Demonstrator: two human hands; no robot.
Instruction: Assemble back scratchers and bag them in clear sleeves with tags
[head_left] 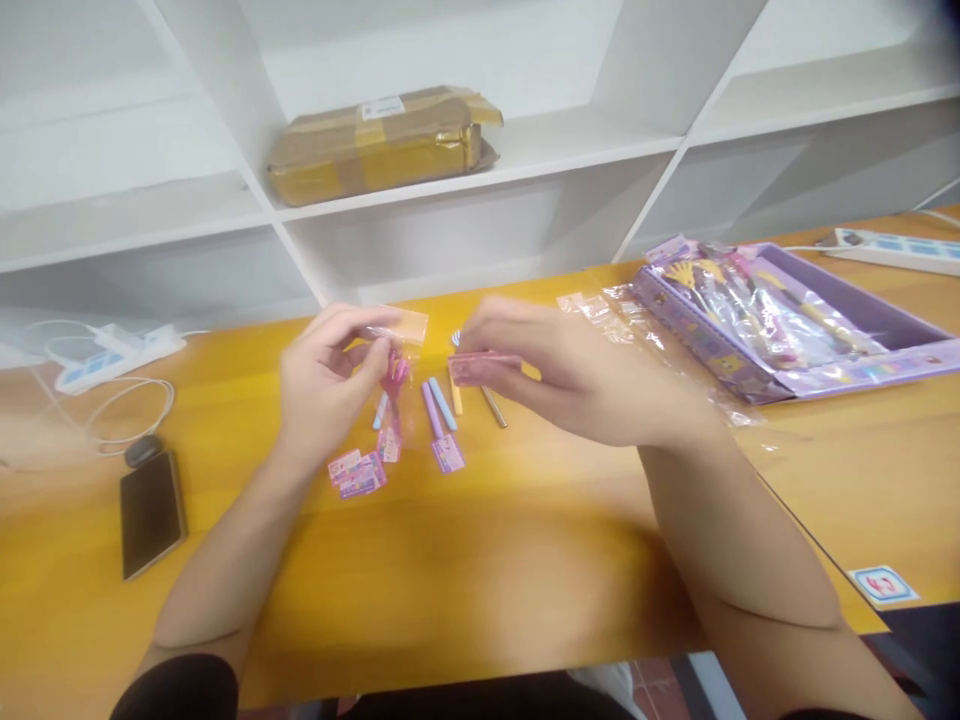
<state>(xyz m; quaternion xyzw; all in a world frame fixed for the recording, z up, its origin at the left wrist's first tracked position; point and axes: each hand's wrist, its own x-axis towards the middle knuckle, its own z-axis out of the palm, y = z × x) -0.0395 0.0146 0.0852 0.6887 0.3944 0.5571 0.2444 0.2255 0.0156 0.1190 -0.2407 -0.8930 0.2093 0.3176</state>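
My left hand [319,375] is closed, thumb against fingers, on a small clear plastic bag [411,325]. Just below its fingertips is a pink hand-shaped piece [395,376]; whether it is inside the bag I cannot tell. My right hand [547,370] pinches a flat pink card [480,368], seen almost edge-on and blurred. Between the hands lie a purple stick [433,410], a blue stick [442,403], a yellow stick [456,395] and a thin metal rod [494,407]. Several small printed cards [358,474] are on the table near my left wrist, with another printed card [448,453] below the sticks.
A purple box [787,388] at the right holds bagged items with yellow hand-shaped ends. Clear wrappers [637,315] lie beside it. At the left are a phone [152,515], a cable and a power strip [120,355]. A taped parcel [375,145] sits on the white shelf.
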